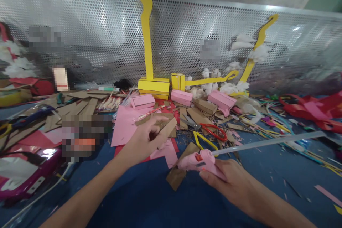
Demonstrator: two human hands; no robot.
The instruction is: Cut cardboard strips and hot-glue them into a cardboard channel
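My left hand (pixel 145 136) pinches a small brown cardboard strip (pixel 167 130) between thumb and fingers, just above pink paper scraps (pixel 125 126). My right hand (pixel 232 182) grips a pink hot glue gun (pixel 199 160) with its nozzle pointing left toward the cardboard. A long clear glue stick (pixel 269 141) juts out of the gun's back to the right. Another brown cardboard piece (pixel 176 177) lies on the blue table under the gun.
Red-handled scissors (pixel 215 130) and yellow-handled pliers (pixel 203 139) lie just beyond the gun. Pink boxes (pixel 181 97), yellow cardboard hook shapes (pixel 146 39) with cotton tufts and cardboard offcuts crowd the table's back. A perforated metal screen (pixel 80 42) closes the far side. Red paper (pixel 315 110) lies right.
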